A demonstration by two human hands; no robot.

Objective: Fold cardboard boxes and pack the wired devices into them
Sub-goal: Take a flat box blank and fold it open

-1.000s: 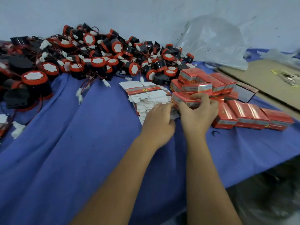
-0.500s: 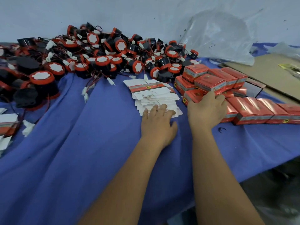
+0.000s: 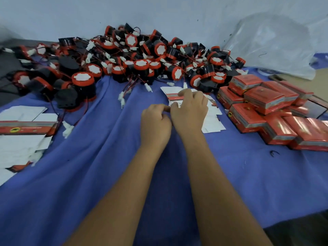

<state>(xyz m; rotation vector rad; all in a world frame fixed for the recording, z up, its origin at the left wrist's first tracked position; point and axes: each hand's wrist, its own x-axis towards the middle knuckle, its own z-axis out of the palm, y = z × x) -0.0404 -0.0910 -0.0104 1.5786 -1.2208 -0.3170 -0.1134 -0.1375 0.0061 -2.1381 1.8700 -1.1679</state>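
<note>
- Right hand (image 3: 189, 110), centre of view: fingers curled down onto the stack of flat box blanks (image 3: 211, 119), thumb and fingertips gripping the blank at the stack's near-left edge.
- Left hand (image 3: 155, 121), just beside the right at its 9 o'clock: fingers curled, thumb and forefinger pinching toward the same edge; actual contact with the blank cannot be told.
- Stack of blanks lies on the blue cloth (image 3: 106, 166) covering the worktop, white sides up, one red printed strip showing at 12 o'clock of the right hand.
- Folded red boxes (image 3: 262, 103) at 3 o'clock, piled in two layers, just beside the stack.
- Heap of wired devices (image 3: 142, 63) from 10 to 1 o'clock: black bodies, red rims, white connectors on red and black leads.
- Second pile of blanks (image 3: 23, 137) at 9 o'clock, left edge.
- Clear plastic bag (image 3: 276, 45) at 2 o'clock, against the wall.
</note>
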